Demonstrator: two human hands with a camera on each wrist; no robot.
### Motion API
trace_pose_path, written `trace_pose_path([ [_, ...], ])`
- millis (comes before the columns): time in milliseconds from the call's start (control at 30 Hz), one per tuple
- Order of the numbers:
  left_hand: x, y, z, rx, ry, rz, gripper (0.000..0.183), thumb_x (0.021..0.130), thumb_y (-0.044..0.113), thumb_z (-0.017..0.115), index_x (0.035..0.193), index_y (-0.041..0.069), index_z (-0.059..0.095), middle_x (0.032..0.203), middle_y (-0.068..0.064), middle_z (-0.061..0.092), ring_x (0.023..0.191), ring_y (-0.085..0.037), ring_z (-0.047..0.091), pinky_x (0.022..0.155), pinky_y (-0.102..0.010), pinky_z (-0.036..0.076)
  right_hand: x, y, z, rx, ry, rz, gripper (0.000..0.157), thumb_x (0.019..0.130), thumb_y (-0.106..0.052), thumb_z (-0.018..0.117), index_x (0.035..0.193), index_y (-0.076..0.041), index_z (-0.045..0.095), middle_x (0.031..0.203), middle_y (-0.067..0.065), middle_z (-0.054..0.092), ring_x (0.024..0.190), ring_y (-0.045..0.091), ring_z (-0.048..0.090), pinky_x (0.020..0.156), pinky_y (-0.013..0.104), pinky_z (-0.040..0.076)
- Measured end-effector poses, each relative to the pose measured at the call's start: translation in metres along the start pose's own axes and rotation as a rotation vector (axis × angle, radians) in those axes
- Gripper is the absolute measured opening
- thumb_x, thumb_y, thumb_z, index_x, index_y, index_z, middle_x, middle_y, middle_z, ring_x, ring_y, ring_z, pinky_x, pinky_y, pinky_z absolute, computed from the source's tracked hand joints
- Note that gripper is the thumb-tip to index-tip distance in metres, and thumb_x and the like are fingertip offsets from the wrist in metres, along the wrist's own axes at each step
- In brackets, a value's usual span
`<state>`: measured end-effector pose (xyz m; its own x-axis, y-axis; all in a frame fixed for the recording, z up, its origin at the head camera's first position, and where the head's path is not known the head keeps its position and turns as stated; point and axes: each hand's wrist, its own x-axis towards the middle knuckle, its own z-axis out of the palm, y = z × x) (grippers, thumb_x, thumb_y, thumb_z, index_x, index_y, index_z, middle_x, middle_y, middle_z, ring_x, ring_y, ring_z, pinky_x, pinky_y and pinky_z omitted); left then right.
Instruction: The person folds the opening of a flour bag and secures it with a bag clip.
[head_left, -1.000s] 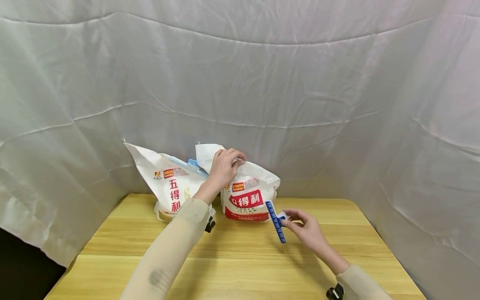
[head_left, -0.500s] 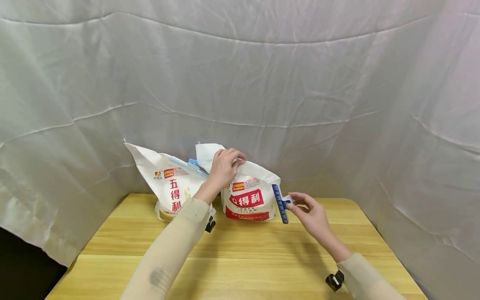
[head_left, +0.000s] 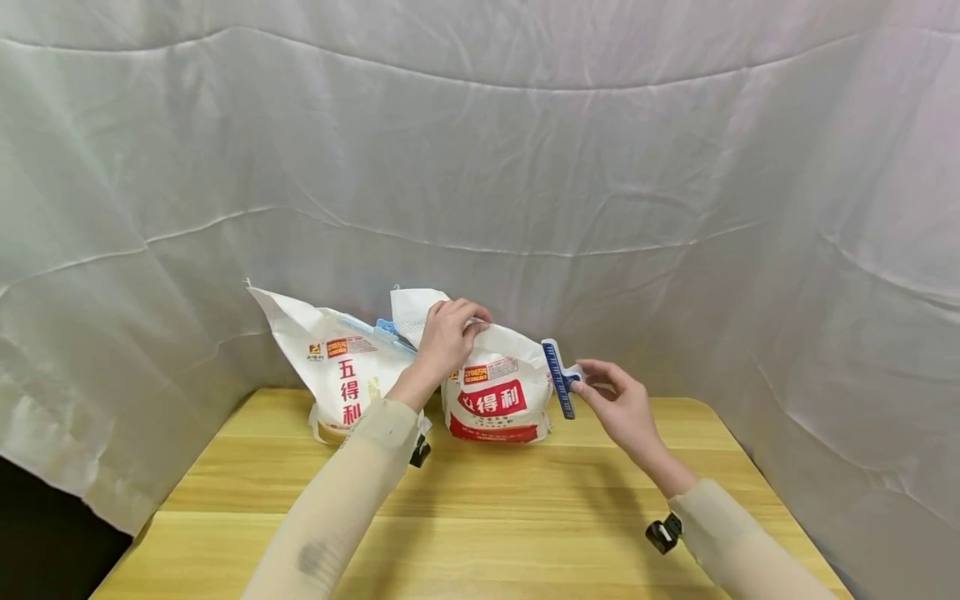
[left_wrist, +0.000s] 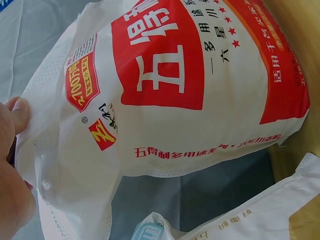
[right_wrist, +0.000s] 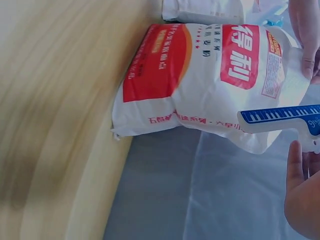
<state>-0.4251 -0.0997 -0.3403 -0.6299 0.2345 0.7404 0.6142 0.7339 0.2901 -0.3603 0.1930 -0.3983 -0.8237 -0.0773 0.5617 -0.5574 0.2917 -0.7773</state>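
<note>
My left hand [head_left: 447, 335] grips the folded top of a white flour bag [head_left: 491, 397] with a red label, which stands upright at the back of the table. In the left wrist view the thumb [left_wrist: 19, 116] presses on the front of the fold. My right hand [head_left: 618, 407] pinches a blue and white bag clip [head_left: 558, 379] by its handle, between thumb and fingers. The clip's long ruler-like bar stands near vertical beside the bag's right upper corner. In the right wrist view, the clip [right_wrist: 280, 116] overlaps the bag's upper edge.
A second white flour bag [head_left: 347, 375] stands to the left, its top held by a light blue clip [head_left: 375, 331]. The wooden table [head_left: 480, 517] reaches back to a grey curtain [head_left: 480, 183] hung behind and at both sides.
My right hand has raised the blue clip from low in front of the bag to beside its upper right corner. The left hand keeps its hold on the fold.
</note>
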Motion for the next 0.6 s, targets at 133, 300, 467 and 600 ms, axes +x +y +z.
trace_pose_path([
  [133, 0.000, 0.000, 0.000, 0.003, -0.002, -0.001, 0.006, 0.099, 0.013, 0.071, 0.101, 0.013, 0.076, 0.104, -0.002, 0.074, 0.107, -0.025, 0.065, 0.111, -0.046, 0.040, 0.007, -0.004, 0.001, 0.006, 0.016, -0.009, 0.035, 0.095, -0.007, 0.076, 0.127, 0.003, 0.068, 0.122, 0.023, 0.068, 0.100, 0.003, 0.065, 0.088, 0.014, 0.055],
  [300, -0.001, 0.002, -0.001, 0.002, -0.024, -0.027, 0.006, 0.100, 0.013, 0.070, 0.102, 0.014, 0.075, 0.106, -0.002, 0.074, 0.109, -0.025, 0.065, 0.113, -0.046, 0.038, 0.014, -0.006, 0.003, -0.027, 0.027, -0.041, 0.036, 0.094, -0.005, 0.077, 0.128, 0.004, 0.068, 0.122, 0.023, 0.070, 0.100, 0.006, 0.065, 0.085, 0.012, 0.055],
  [467, -0.003, 0.003, -0.001, 0.001, -0.033, -0.039, 0.007, 0.100, 0.013, 0.069, 0.103, 0.014, 0.075, 0.107, -0.002, 0.074, 0.110, -0.025, 0.064, 0.114, -0.046, 0.038, 0.024, -0.008, 0.005, -0.052, 0.041, -0.064, 0.034, 0.093, -0.004, 0.078, 0.124, 0.003, 0.070, 0.120, 0.021, 0.071, 0.100, 0.013, 0.067, 0.086, 0.013, 0.055],
  [600, -0.002, 0.004, -0.002, 0.003, -0.028, -0.037, 0.007, 0.100, 0.013, 0.069, 0.102, 0.014, 0.075, 0.106, -0.002, 0.073, 0.109, -0.025, 0.064, 0.114, -0.047, 0.038, 0.034, -0.011, 0.006, -0.052, 0.059, -0.087, 0.033, 0.092, -0.004, 0.078, 0.123, 0.003, 0.070, 0.118, 0.021, 0.072, 0.098, 0.011, 0.067, 0.085, 0.012, 0.055],
])
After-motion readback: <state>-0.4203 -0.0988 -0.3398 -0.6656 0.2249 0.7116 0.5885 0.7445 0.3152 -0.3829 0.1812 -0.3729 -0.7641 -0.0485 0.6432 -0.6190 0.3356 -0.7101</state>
